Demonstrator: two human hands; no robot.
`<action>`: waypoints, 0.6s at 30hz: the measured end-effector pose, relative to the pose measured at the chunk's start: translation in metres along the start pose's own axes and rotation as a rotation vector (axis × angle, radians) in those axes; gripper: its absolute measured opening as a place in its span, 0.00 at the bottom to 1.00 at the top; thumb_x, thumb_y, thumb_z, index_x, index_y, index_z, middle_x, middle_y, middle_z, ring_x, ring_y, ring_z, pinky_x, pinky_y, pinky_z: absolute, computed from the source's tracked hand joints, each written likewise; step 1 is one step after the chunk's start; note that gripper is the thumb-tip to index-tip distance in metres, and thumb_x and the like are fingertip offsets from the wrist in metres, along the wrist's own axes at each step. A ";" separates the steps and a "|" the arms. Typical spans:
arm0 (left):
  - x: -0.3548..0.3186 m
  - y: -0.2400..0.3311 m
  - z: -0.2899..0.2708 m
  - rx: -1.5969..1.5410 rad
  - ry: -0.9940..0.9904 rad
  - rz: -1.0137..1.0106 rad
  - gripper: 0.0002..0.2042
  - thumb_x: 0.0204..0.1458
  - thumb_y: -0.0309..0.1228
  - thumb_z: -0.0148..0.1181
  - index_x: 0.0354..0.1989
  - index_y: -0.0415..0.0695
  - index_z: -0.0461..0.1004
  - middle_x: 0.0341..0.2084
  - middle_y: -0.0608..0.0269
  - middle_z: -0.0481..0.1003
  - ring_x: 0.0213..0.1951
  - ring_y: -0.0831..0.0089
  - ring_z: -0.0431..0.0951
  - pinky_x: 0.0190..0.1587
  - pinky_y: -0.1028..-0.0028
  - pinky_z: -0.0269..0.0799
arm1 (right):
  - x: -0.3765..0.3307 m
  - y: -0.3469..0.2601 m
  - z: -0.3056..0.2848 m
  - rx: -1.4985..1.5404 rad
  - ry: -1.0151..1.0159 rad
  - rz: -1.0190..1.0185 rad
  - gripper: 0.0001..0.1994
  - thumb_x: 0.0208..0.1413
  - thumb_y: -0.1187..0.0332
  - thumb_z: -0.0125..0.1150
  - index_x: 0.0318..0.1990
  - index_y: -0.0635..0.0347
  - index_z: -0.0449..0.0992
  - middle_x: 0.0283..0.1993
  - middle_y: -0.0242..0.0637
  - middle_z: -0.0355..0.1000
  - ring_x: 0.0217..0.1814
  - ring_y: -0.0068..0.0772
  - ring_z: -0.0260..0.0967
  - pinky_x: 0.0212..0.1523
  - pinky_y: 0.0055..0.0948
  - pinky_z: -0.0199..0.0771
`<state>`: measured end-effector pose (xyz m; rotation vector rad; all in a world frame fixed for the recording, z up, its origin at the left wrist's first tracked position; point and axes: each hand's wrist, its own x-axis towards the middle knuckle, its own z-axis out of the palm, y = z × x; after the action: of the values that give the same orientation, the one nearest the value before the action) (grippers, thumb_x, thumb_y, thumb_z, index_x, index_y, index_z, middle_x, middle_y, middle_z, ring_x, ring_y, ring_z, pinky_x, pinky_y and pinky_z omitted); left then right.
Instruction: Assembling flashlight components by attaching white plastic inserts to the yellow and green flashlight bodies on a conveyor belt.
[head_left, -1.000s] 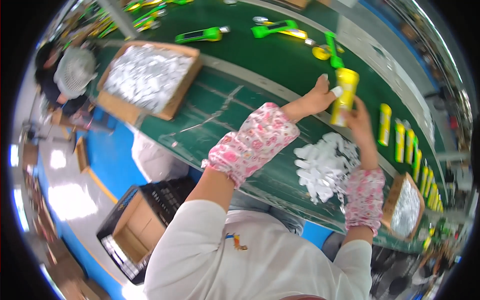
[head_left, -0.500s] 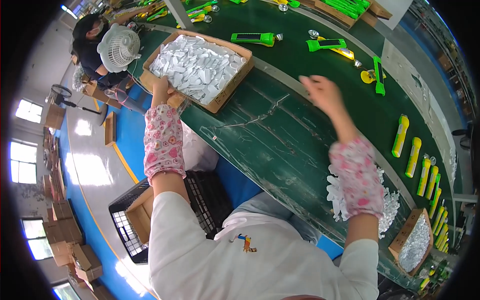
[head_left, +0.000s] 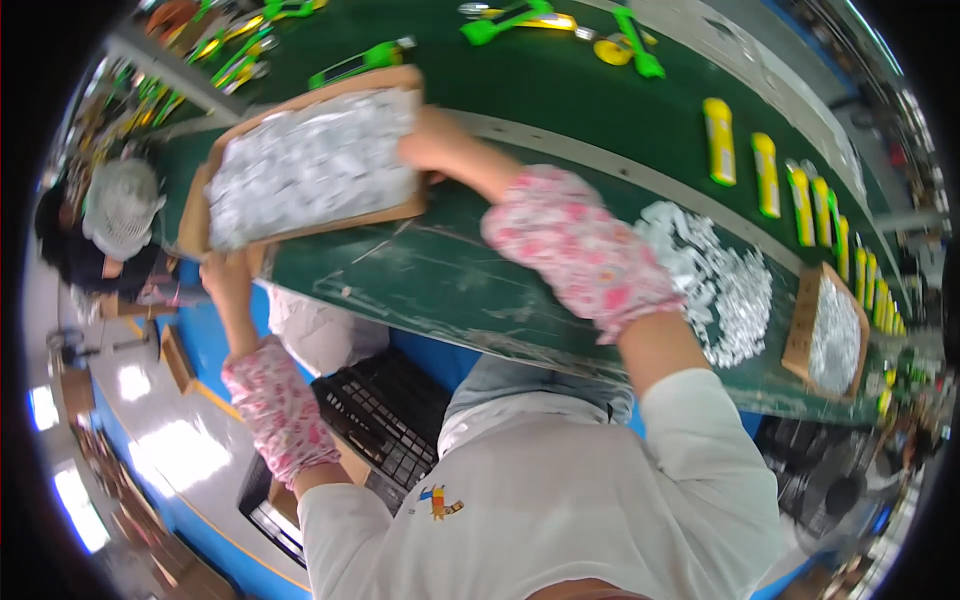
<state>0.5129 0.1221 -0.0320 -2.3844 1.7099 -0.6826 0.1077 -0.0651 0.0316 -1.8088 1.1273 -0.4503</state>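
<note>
A shallow cardboard box (head_left: 194, 212) full of small white plastic pieces (head_left: 315, 165) lies at the far left of the green bench. At its near left corner, my left hand (head_left: 228, 272) is closed on the cardboard edge. My right hand (head_left: 432, 145) has its fingers closed round the right wall of the same box. Both hands and the box are smeared by motion, and some fingers are hidden by the cardboard.
Green and yellow flashlights (head_left: 719, 142) stand along the green belt (head_left: 600, 110). Loose white pieces (head_left: 735, 300) and a smaller box (head_left: 803, 325) of silvery parts lie right. A person sits beside a white fan (head_left: 122, 208) at left. Below the bench is a black crate (head_left: 375, 410).
My right hand has come left from above the bench to the box's right wall. My left hand stays at the near left corner. The view has turned, shifting the scene.
</note>
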 end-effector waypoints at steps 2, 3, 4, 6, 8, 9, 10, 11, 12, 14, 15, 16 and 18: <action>-0.008 0.080 -0.088 -0.704 0.411 -0.045 0.33 0.37 0.41 0.72 0.51 0.38 0.68 0.44 0.41 0.71 0.46 0.42 0.70 0.50 0.54 0.66 | -0.023 0.022 -0.048 -0.058 -0.061 0.044 0.12 0.49 0.71 0.52 0.38 0.65 0.77 0.24 0.44 0.76 0.20 0.39 0.75 0.16 0.34 0.75; -0.008 0.107 -0.109 -0.749 0.490 0.065 0.40 0.36 0.46 0.74 0.55 0.37 0.64 0.52 0.40 0.66 0.54 0.44 0.65 0.56 0.53 0.60 | -0.030 0.039 -0.071 -0.153 -0.063 0.035 0.13 0.50 0.69 0.52 0.41 0.65 0.75 0.26 0.42 0.75 0.25 0.38 0.76 0.23 0.33 0.76; -0.004 0.138 -0.140 -0.734 0.508 0.193 0.42 0.34 0.51 0.73 0.57 0.38 0.64 0.59 0.38 0.59 0.60 0.42 0.60 0.59 0.48 0.56 | -0.032 0.084 -0.099 -0.301 0.004 -0.248 0.14 0.51 0.68 0.52 0.44 0.65 0.73 0.31 0.43 0.75 0.35 0.40 0.77 0.34 0.36 0.77; -0.008 0.164 -0.158 -0.814 0.289 0.293 0.46 0.33 0.55 0.72 0.61 0.43 0.64 0.66 0.40 0.49 0.68 0.42 0.46 0.63 0.39 0.44 | -0.069 0.087 -0.135 -0.340 -0.017 -0.057 0.21 0.51 0.66 0.55 0.52 0.65 0.69 0.43 0.51 0.74 0.48 0.46 0.74 0.49 0.38 0.73; -0.001 0.189 -0.169 -0.723 0.173 0.426 0.44 0.33 0.53 0.71 0.61 0.44 0.64 0.67 0.44 0.49 0.69 0.44 0.45 0.64 0.37 0.41 | -0.088 0.093 -0.144 -0.611 0.221 -0.081 0.29 0.50 0.65 0.59 0.60 0.63 0.63 0.51 0.56 0.69 0.52 0.51 0.70 0.52 0.41 0.71; 0.003 0.198 -0.168 -0.784 0.182 0.479 0.43 0.34 0.48 0.70 0.62 0.46 0.63 0.67 0.47 0.49 0.70 0.46 0.44 0.64 0.37 0.41 | -0.100 0.075 -0.143 -0.801 0.389 -0.002 0.34 0.50 0.64 0.61 0.64 0.61 0.58 0.57 0.57 0.65 0.58 0.53 0.66 0.56 0.41 0.68; 0.008 0.205 -0.170 -0.752 0.116 0.514 0.42 0.34 0.46 0.69 0.62 0.45 0.62 0.68 0.48 0.48 0.70 0.48 0.43 0.65 0.39 0.40 | -0.114 0.032 -0.132 -0.795 0.380 -0.140 0.39 0.48 0.59 0.65 0.66 0.61 0.55 0.62 0.56 0.60 0.63 0.56 0.60 0.60 0.40 0.65; 0.017 0.215 -0.174 -0.723 0.059 0.565 0.42 0.34 0.45 0.69 0.62 0.44 0.61 0.68 0.49 0.47 0.70 0.50 0.43 0.66 0.41 0.39 | -0.114 0.021 -0.126 -0.707 0.218 -0.304 0.41 0.47 0.58 0.67 0.67 0.59 0.53 0.64 0.57 0.58 0.66 0.57 0.57 0.62 0.41 0.62; 0.027 0.224 -0.176 -0.711 0.016 0.627 0.44 0.32 0.43 0.67 0.63 0.44 0.59 0.68 0.49 0.47 0.70 0.50 0.44 0.65 0.39 0.39 | -0.112 0.015 -0.119 -0.610 0.056 -0.465 0.43 0.45 0.57 0.68 0.68 0.57 0.52 0.66 0.57 0.56 0.68 0.58 0.53 0.64 0.42 0.59; 0.040 0.239 -0.184 -0.663 -0.047 0.680 0.45 0.31 0.44 0.67 0.64 0.44 0.58 0.67 0.49 0.47 0.70 0.50 0.45 0.65 0.38 0.39 | -0.101 0.015 -0.095 -0.794 -0.083 -0.462 0.53 0.38 0.52 0.73 0.71 0.48 0.46 0.70 0.55 0.47 0.72 0.59 0.46 0.65 0.56 0.53; 0.044 0.243 -0.187 -0.606 -0.115 0.719 0.47 0.29 0.45 0.66 0.64 0.43 0.57 0.67 0.49 0.48 0.70 0.50 0.45 0.65 0.38 0.39 | -0.097 0.015 -0.088 -0.863 -0.113 -0.436 0.55 0.35 0.51 0.74 0.71 0.45 0.44 0.72 0.54 0.45 0.73 0.59 0.43 0.63 0.61 0.53; 0.050 0.247 -0.178 -0.568 -0.037 0.740 0.48 0.27 0.47 0.66 0.63 0.43 0.56 0.66 0.50 0.51 0.68 0.50 0.49 0.63 0.38 0.43 | -0.087 0.014 -0.086 -0.864 -0.167 -0.396 0.57 0.31 0.48 0.75 0.71 0.45 0.46 0.73 0.52 0.42 0.74 0.58 0.40 0.61 0.64 0.55; 0.061 0.251 -0.183 -0.556 -0.058 0.760 0.47 0.27 0.47 0.67 0.62 0.43 0.57 0.65 0.50 0.53 0.66 0.50 0.52 0.62 0.40 0.46 | -0.079 0.011 -0.086 -0.892 -0.175 -0.399 0.55 0.31 0.50 0.74 0.70 0.46 0.49 0.73 0.51 0.43 0.74 0.58 0.42 0.63 0.58 0.55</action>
<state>0.2327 0.0064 0.0582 -1.6942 2.7765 -0.0127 0.0019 -0.0443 0.0781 -2.8107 0.8952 0.0245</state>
